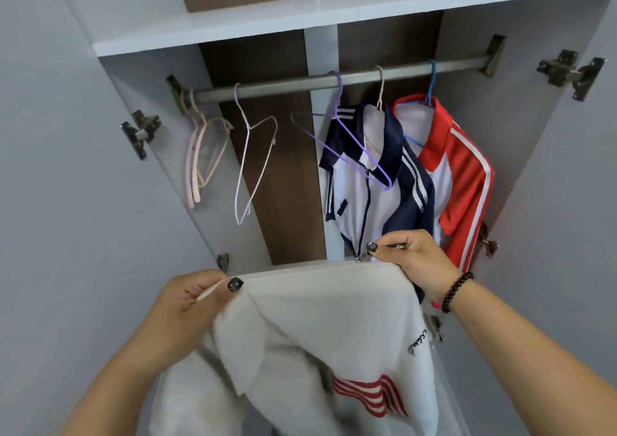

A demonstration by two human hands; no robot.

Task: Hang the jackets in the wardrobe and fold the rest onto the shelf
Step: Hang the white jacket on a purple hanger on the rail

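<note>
Both hands pinch the top edge of a white garment (320, 328) and stretch it out flat between them in front of the open wardrobe. The left hand (197, 298) grips its corner between thumb and curled fingers; the right hand (410, 262) pinches the other end with thumb and forefinger, near a small metal zip pull. A dark bead bracelet (455, 291) sits on the right wrist. The garment hangs down from the held edge, showing red stripes low on its front and a line of black script near its right side.

Behind it, a metal hanging rail (300, 84) runs across the wardrobe under a white shelf (267, 21). On the right half of the rail hang a navy and white track jacket (377, 185) and, just beside it and touching, a red and white track jacket (457, 175) on a blue hanger. A bare purple hanger (347, 148) dangles tilted in front of the navy jacket. Further left hang a bare white wire hanger (250, 161) and a cluster of pink hangers (200, 155) at the rail's end. Door hinges show on both opened doors.
</note>
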